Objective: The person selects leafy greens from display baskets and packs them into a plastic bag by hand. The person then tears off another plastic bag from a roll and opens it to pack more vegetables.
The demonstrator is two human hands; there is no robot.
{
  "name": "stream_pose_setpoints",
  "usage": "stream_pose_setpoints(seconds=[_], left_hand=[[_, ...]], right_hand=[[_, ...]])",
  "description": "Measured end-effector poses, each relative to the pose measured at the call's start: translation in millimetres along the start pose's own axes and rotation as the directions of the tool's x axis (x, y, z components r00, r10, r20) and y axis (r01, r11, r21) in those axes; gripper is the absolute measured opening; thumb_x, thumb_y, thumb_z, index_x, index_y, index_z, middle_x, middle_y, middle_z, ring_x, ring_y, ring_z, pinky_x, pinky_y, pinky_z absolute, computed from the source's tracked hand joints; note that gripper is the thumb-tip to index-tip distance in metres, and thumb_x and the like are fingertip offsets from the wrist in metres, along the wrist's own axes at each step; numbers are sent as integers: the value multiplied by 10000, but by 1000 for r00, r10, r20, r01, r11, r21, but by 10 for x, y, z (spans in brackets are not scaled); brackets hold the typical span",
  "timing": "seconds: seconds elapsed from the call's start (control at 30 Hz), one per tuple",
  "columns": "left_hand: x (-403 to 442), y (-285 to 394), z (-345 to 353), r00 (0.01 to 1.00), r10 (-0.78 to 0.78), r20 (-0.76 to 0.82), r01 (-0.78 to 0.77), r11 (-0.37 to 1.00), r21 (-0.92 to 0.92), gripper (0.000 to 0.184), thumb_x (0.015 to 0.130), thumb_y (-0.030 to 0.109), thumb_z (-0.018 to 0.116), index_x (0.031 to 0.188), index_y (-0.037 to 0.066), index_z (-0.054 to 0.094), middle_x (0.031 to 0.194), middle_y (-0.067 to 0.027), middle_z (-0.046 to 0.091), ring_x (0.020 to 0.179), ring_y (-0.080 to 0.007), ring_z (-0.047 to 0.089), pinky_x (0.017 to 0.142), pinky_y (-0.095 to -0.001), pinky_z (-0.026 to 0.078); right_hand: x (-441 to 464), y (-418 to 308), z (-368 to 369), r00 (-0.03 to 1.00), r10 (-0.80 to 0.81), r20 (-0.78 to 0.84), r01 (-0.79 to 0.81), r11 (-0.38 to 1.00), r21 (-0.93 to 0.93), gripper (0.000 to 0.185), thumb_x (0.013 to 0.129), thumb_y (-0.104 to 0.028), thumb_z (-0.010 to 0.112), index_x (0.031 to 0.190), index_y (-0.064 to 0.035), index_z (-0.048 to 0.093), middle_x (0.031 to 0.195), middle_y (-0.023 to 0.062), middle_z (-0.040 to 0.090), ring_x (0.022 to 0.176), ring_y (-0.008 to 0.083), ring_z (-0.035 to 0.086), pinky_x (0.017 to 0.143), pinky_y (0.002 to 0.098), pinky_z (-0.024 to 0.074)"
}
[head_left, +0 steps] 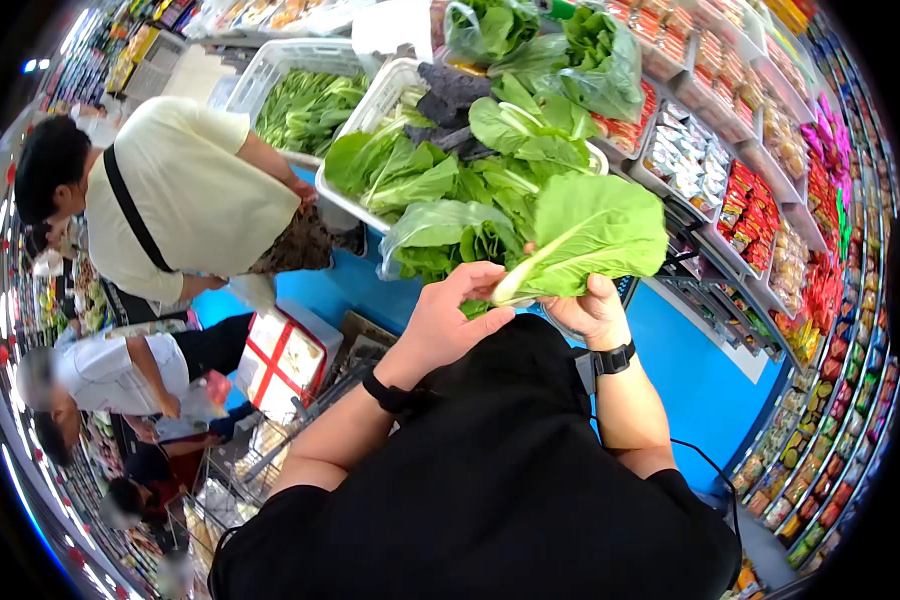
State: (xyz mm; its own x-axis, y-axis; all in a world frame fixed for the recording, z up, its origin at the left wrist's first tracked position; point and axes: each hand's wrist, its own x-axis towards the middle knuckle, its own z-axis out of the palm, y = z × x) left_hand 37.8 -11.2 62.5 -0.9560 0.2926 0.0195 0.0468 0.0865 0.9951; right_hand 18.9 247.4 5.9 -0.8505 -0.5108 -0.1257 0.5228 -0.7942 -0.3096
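Here, the left hand pinches the stem of a big green leaf at one o'clock, and the right hand holds its near edge. A white basket of greens is at twelve. The floor is blue. Full shelves stand at three, a person at ten.

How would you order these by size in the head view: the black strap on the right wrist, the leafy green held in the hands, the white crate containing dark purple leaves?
1. White crate
2. Held leafy green
3. Black strap
These are apparent sizes; nearness may enlarge the leafy green.
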Motion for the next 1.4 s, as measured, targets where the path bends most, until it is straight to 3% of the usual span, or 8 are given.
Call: stream_pose_setpoints(seconds=[0.23, 0.43, 0.57, 0.77, 1.1, 1.23, 1.3, 1.4], left_hand=[[-120, -437, -809, 853, 180, -490, 240, 698, 674, 389, 905, 139, 821, 1250, 3, 701, 1260, -152, 735, 1097, -243, 703, 943, -370, 552], [-73, -1360, -954, 849, -400, -347, 455, 886, 93, 437, 1022, 329, 680, 1315, 5, 698, 1130, -205, 783, 1035, -344, 748, 927, -418, 561], [27, -1171, -492, 866, -423, -266, 489, 825, 282, 436, 1086, 394, 579, 1067, -23, 703, 959, -285, 735, 919, -459, 720, 804, -501, 550], [36, -1025, 104, 985, -88, -146, 113, 978, 177, 324, 1123, 281, 545, 1199, -9, 671, 946, -260, 711, 900, -466, 685, 803, -483, 541], [-20, -964, -52, 946, 10, -324, 87, 955, 285, 184, 998, 168, 737, 1063, -4, 741, 1096, -142, 691, 928, -308, 686, 761, -373, 560], [-15, -893, -161, 888, 134, -439, 73, 903, 424, 167, 966, 153, 737, 1021, -4, 721, 1172, -162, 639, 1070, -326, 614, 919, -391, 527], [-26, -914, -202, 864, 169, -475, 39, 917, 396, 164, 971, 137, 715, 1025, -18, 699, 1207, -181, 639, 1144, -367, 590, 1017, -423, 489], [-77, -1046, -210, 863, 223, -453, -42, 925, 377, 217, 1012, 166, 672, 1112, -26, 666, 1365, -236, 602, 1273, -421, 572, 1127, -478, 457]], right_hand=[[-73, -26, 250, 951, -239, -194, 145, 903, -404, 694, 921, -18, 797, 1548, -18, 501, 1497, 173, 621, 1381, 342, 601, 1195, 469, 470], [6, 204, 248, 956, -252, -147, 152, 860, -486, 681, 937, -59, 781, 1552, -51, 489, 1521, 142, 604, 1411, 323, 588, 1206, 511, 467], [143, 361, 370, 936, -304, -179, 175, 841, -512, 610, 952, -29, 744, 1517, -60, 516, 1489, 99, 614, 1389, 288, 591, 1192, 492, 475], [241, 431, 208, 842, -522, -139, 236, 588, -774, 543, 985, 55, 691, 1495, -62, 545, 1451, 71, 629, 1348, 242, 600, 1180, 454, 471], [66, 680, 39, 678, -702, -219, 379, 589, -714, 428, 990, 16, 687, 1410, 5, 606, 1362, 76, 677, 1230, 201, 648, 1068, 361, 506], [-55, 746, -209, 781, -619, -87, 265, 454, -851, 592, 994, 41, 645, 1555, -66, 487, 1491, 90, 595, 1389, 270, 570, 1176, 464, 463], [-70, 862, -196, 809, -587, 19, 91, 94, -991, 540, 977, 17, 703, 1494, -35, 556, 1411, 109, 654, 1354, 284, 602, 1164, 437, 459], [50, 1014, -224, 837, -542, -77, 40, 201, -979, 404, 954, -5, 786, 1334, 65, 668, 1413, 146, 682, 1303, 253, 627, 1136, 409, 471]])
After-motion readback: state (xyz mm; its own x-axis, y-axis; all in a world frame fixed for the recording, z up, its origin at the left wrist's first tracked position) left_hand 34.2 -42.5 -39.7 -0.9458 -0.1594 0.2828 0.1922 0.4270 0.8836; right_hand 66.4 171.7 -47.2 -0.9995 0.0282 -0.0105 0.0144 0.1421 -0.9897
